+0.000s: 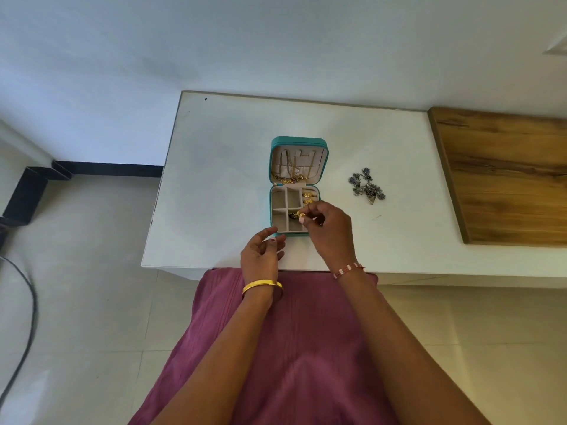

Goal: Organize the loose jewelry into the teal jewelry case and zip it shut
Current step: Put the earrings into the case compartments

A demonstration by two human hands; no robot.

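The teal jewelry case (271,167) lies open on the white table (221,185), its lid standing up with gold chains (293,176) hanging inside. Its beige tray has several compartments; gold earrings (307,197) sit in the far right one. My right hand (329,231) hovers over the tray's right side and pinches a small gold piece (301,214) above a middle compartment. My left hand (262,254) rests at the case's near edge, fingers apart, holding nothing. A pile of dark silver jewelry (366,185) lies loose on the table to the right of the case.
A wooden board (506,176) covers the table's right part. The table's near edge sits just above my lap in purple cloth (294,348). A dark cable (27,317) runs over the tiled floor at left.
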